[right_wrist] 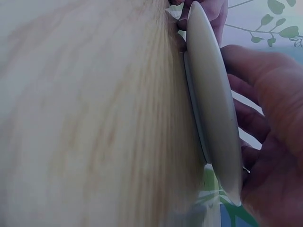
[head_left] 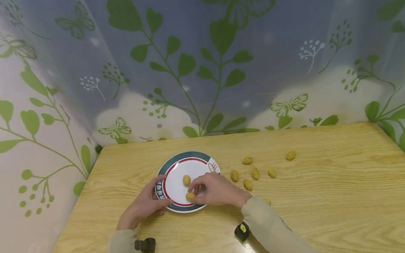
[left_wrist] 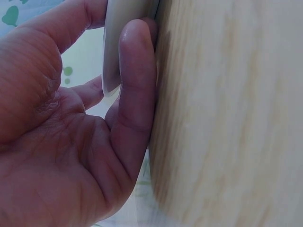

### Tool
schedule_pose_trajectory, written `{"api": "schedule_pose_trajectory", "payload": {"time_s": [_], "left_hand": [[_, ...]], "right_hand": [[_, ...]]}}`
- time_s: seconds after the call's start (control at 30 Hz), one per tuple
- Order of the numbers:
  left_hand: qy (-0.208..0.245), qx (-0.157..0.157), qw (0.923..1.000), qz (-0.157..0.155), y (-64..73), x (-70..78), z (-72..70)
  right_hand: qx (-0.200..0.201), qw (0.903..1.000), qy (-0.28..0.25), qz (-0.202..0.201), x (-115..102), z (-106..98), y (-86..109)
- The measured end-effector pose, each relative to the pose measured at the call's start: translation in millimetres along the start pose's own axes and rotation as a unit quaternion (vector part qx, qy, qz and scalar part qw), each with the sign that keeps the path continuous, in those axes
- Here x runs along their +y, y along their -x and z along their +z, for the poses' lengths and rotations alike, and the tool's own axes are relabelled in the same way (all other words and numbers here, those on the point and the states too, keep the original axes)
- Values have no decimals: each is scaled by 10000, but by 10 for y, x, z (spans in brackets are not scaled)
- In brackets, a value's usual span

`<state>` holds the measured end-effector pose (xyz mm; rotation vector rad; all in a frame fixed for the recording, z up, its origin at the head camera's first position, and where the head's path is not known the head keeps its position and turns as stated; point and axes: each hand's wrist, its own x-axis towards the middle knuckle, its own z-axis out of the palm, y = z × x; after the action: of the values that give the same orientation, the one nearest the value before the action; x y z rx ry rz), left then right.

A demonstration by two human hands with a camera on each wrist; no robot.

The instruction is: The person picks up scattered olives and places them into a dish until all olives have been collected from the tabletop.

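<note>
A white plate (head_left: 175, 183) with a dark teal rim and a red ring lies on the wooden table. My left hand (head_left: 145, 202) holds its left rim, thumb on the near edge and fingers reaching round the side; in the left wrist view, fingers of that hand (left_wrist: 135, 90) lie against the plate's edge and underside. Over the plate's right half, my right hand (head_left: 214, 189) pinches a small yellow potato (head_left: 190, 196) low at the plate's surface. Another small potato (head_left: 186, 180) rests on the plate just beyond it. The right wrist view hides the pinched potato behind the plate's side (right_wrist: 213, 94).
Several small potatoes lie loose on the table (head_left: 341, 194) right of the plate, among them one near potato (head_left: 247, 185) and one far potato (head_left: 290, 156). Another potato (head_left: 267, 201) is partly hidden by my right sleeve. A leaf-patterned curtain (head_left: 198, 82) hangs behind the table.
</note>
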<state>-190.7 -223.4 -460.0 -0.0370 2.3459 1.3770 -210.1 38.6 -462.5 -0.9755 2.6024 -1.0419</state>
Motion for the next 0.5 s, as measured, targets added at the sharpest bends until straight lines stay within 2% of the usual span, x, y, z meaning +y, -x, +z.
{"api": "schedule_pose_trajectory", "payload": {"time_s": [0.2, 0.5], "left_hand": [[-13, 15, 10000, 6, 6, 5, 3], [-86, 25, 10000, 16, 8, 0, 13]], "right_hand": [[-5, 9998, -137, -110, -2, -46, 22], [186, 9975, -466, -502, 46, -186, 77]]}}
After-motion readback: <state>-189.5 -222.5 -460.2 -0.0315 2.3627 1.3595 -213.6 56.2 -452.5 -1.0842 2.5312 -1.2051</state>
